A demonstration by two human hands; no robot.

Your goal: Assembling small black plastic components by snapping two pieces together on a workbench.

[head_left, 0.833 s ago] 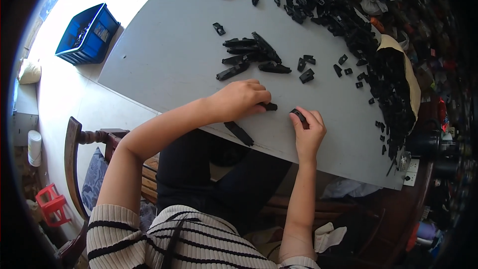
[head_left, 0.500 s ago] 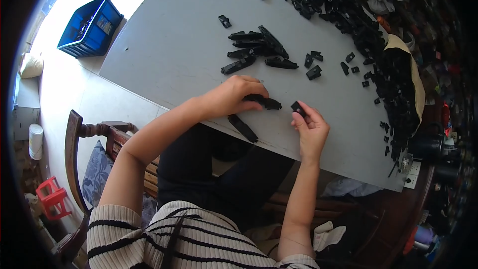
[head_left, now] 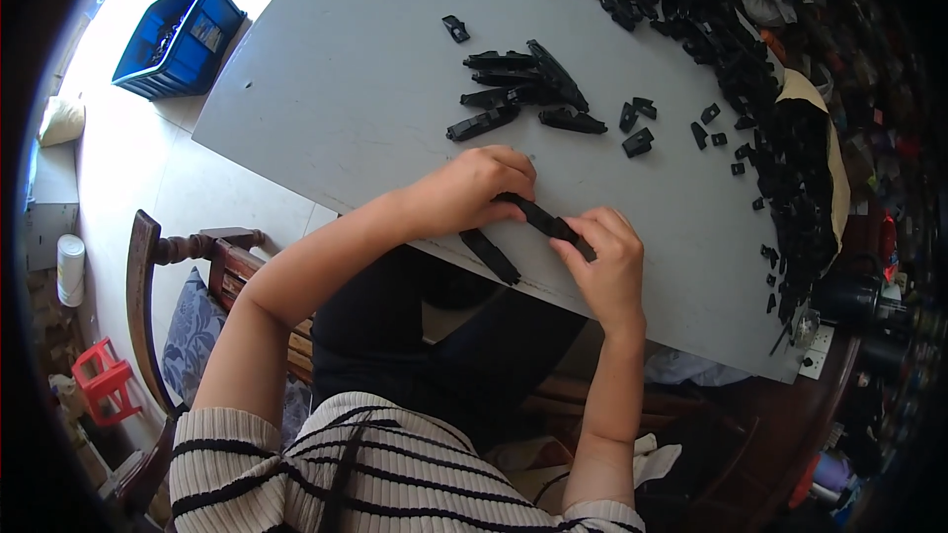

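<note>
My left hand [head_left: 476,190] is closed round one end of a long black plastic part [head_left: 538,217]. At that part's other end, my right hand [head_left: 606,259] pinches a small black plastic piece [head_left: 581,241] against it; the fingers partly hide where the two meet. Near the table's front edge, just below my left hand, lies another long black part [head_left: 490,257]. Beyond my hands is a loose pile of several long black parts [head_left: 509,97]. To the right of that pile sit a few small black pieces [head_left: 637,142].
A large heap of black parts [head_left: 731,69] runs along the right side of the grey table [head_left: 326,99], beside a cream-lined bag [head_left: 837,178]. On the floor at left stand a blue crate [head_left: 178,38], a wooden chair [head_left: 146,276] and a red stool [head_left: 103,380].
My right hand has moved left and down, bringing the small black piece against the end of the long part. The long part in my left hand now slants down to the right.
</note>
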